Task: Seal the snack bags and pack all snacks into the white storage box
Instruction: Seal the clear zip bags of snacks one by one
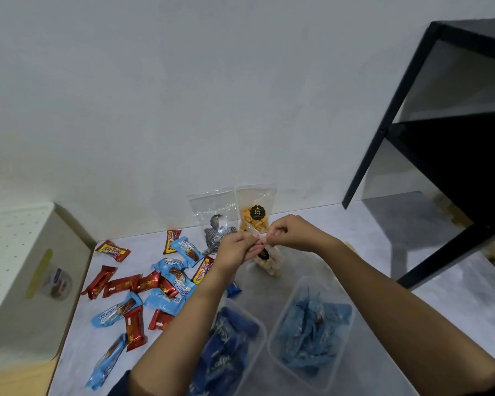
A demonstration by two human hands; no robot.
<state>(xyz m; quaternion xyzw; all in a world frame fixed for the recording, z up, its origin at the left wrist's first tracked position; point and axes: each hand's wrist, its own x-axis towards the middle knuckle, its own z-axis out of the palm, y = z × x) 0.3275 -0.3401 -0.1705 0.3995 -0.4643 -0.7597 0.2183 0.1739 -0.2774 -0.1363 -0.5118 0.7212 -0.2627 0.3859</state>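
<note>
My left hand (236,248) and my right hand (290,232) pinch the top edge of a clear snack bag (270,262) that holds pale pieces; it hangs just above the table. Two more clear bags lean on the wall behind: one with orange snacks (255,208), one with dark striped snacks (216,221). Red and light-blue wrapped snack bars (143,287) lie scattered on the table to the left. Two clear plastic boxes stand near me: the left box (259,338) holds dark blue packets, the right box (295,294) light blue ones.
A white perforated box or panel (20,270) stands at the left edge of the table. A black metal shelf frame (397,115) rises at the right, its leg on the grey tabletop (355,230). The white wall runs close behind.
</note>
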